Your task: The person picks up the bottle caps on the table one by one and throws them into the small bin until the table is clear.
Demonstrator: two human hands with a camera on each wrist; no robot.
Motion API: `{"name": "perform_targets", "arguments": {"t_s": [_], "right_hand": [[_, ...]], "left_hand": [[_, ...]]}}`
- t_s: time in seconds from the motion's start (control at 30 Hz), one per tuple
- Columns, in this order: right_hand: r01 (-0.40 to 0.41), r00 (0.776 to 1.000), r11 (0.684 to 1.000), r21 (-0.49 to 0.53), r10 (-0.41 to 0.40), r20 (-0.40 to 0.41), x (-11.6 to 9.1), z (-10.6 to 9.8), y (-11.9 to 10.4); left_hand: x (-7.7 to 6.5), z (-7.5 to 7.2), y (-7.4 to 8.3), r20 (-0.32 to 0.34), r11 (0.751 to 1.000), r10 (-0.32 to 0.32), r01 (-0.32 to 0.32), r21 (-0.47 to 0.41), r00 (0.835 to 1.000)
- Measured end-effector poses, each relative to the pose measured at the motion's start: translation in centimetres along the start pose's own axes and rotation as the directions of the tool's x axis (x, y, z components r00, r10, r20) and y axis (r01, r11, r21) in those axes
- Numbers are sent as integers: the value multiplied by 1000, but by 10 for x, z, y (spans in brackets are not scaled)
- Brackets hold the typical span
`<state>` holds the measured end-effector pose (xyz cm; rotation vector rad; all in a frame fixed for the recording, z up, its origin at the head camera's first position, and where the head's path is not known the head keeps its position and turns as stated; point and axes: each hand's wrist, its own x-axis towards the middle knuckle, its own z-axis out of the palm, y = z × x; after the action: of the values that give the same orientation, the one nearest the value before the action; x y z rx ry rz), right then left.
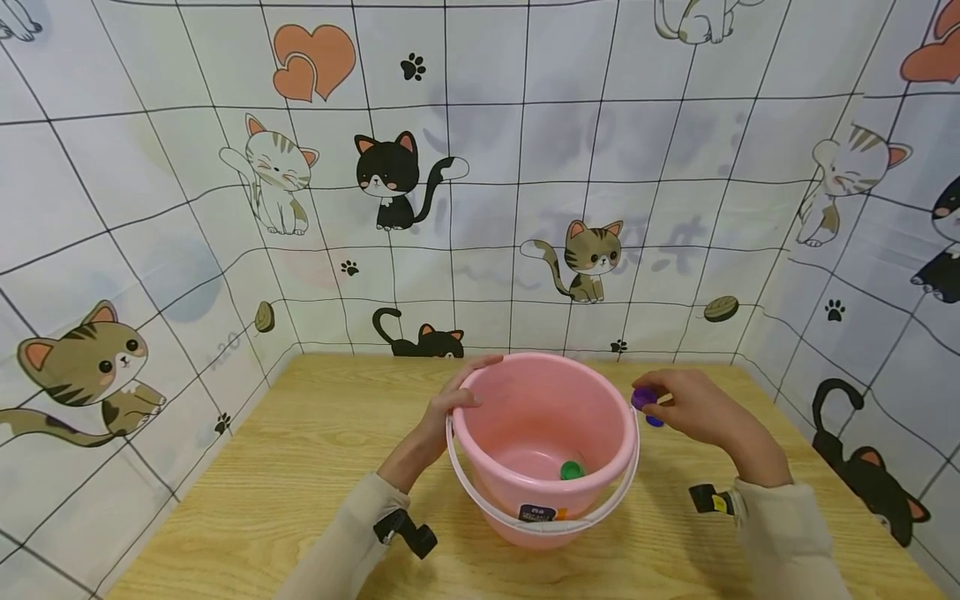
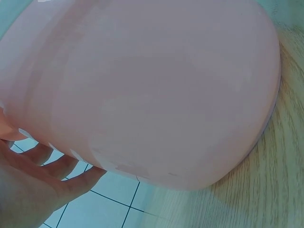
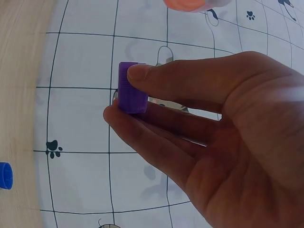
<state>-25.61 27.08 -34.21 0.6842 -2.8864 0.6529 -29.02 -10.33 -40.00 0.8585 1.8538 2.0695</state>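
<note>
A pink bucket (image 1: 543, 492) stands upright on the wooden table, its white handle hanging down at the front. My left hand (image 1: 437, 414) grips its left rim, thumb over the edge and fingers along the outer wall; the left wrist view shows those fingers against the bucket's side (image 2: 156, 95). At the bottom of the bucket lies a green bottle cap (image 1: 572, 471). Just outside the right rim, my right hand (image 1: 701, 407) pinches a purple bottle cap (image 3: 132, 90) between thumb and fingertips. A blue bottle cap (image 1: 655, 421) sits on the table below that hand.
The wooden table (image 1: 322, 467) reaches back to a white gridded cloth (image 1: 495, 183) printed with cartoon cats, which also hangs along both sides. Black camera mounts (image 1: 405, 533) are strapped to both wrists, over beige sleeves.
</note>
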Motion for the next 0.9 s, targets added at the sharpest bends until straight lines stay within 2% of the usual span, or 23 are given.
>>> {"name": "perform_targets", "arguments": {"t_s": [0.53, 0.9], "right_hand": [[46, 993, 999, 11, -44, -109, -1, -7, -12], [26, 992, 1000, 2, -26, -123, -4, -11, -14]], "left_hand": [[-1, 0, 1, 10, 1000, 11, -11, -25, 1000], [0, 0, 1, 6, 1000, 9, -9, -8, 1000]]}}
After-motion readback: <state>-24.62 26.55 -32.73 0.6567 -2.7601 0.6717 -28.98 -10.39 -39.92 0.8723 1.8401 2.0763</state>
